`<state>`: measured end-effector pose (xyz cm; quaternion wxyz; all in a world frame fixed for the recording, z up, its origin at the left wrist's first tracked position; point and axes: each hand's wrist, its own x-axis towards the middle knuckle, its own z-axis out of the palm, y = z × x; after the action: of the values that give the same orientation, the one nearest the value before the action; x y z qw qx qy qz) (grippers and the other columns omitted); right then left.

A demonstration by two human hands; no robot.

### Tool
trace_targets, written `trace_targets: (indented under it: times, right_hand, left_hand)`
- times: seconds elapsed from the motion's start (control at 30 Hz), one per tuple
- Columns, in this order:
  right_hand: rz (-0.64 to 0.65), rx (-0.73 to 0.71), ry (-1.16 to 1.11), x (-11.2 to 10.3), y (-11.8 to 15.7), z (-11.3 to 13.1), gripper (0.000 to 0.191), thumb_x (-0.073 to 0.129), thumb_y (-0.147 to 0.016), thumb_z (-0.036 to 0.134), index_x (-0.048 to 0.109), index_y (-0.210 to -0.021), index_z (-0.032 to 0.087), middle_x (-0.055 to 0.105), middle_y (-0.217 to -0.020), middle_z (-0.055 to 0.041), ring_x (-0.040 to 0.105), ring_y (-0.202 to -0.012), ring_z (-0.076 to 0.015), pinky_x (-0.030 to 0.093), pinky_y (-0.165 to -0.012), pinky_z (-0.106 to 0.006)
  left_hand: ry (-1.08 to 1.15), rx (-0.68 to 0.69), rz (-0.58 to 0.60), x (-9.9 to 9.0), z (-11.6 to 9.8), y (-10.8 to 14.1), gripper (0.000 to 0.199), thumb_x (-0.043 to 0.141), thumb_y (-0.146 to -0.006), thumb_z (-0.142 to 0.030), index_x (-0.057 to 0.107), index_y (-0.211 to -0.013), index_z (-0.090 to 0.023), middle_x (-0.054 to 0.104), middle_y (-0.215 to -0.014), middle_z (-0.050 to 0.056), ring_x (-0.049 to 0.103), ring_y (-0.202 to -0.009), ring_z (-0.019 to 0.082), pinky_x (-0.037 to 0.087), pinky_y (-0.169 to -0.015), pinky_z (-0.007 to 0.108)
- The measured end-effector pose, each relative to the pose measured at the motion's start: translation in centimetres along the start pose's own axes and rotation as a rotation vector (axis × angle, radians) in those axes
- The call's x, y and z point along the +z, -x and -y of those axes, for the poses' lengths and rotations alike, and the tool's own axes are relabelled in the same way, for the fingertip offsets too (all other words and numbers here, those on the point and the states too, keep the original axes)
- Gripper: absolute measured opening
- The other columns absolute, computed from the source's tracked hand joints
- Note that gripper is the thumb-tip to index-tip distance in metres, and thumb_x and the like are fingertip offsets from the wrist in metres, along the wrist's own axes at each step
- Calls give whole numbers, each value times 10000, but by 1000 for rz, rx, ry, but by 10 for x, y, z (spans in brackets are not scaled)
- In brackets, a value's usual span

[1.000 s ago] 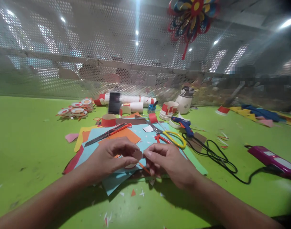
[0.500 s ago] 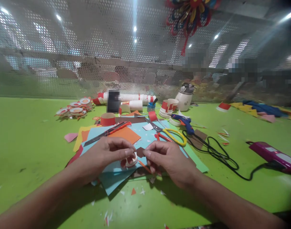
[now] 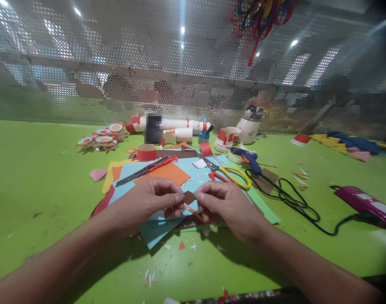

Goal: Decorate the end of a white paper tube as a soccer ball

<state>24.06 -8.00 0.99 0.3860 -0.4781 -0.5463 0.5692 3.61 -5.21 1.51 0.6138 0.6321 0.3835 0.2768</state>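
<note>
My left hand [image 3: 159,196] is closed, its thumb and forefinger pinching the left end of a small piece of brown paper [image 3: 189,197]. A small whitish round piece sits under those fingers, mostly hidden. On the other side, my right hand [image 3: 222,198] pinches the paper's right end between thumb and forefinger. Below the fingertips runs a thin orange strip [image 3: 195,213]. Both hands are above light blue paper sheets [image 3: 157,234] and an orange sheet [image 3: 172,175]. Yellow-handled scissors [image 3: 227,172] and a dark-bladed tool with red handles [image 3: 148,169] lie just beyond.
A blue glue gun [image 3: 248,158] and black cord [image 3: 294,204] lie to the right, near a purple device [image 3: 363,202]. Behind stand a red paper ring [image 3: 146,153], paper cups [image 3: 226,139], a white bottle [image 3: 249,126] and several round paper pieces [image 3: 104,137]. Scraps litter the green table [image 3: 47,202].
The camera view has shifted slightly. My left fingertips have come up to the brown paper's left end, and the whitish round piece is now more hidden under them. My right hand keeps its pinch.
</note>
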Motion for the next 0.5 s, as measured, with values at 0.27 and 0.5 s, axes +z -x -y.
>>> trace_targets:
  times: [0.27, 0.5]
  right_hand:
    - [-328, -268, 494, -46, -24, 12, 293, 500, -866, 429, 590, -780, 164, 600, -648, -27, 527, -504, -117, 431, -468, -258]
    - [-317, -265, 1141, -75, -64, 36, 124, 603, -782, 191, 699, -716, 146, 680, -724, -90, 615, -728, -230, 408, -633, -319]
  left_hand:
    - [88, 12, -11, 0, -2, 2, 229, 701, -811, -342, 666, -656, -176, 650, -627, -1, 537, -599, 116, 408, -606, 233]
    - [118, 10, -99, -5, 2, -3, 205, 709, -787, -321, 665, -652, -174, 645, -612, 20, 546, -576, 129, 399, -562, 242]
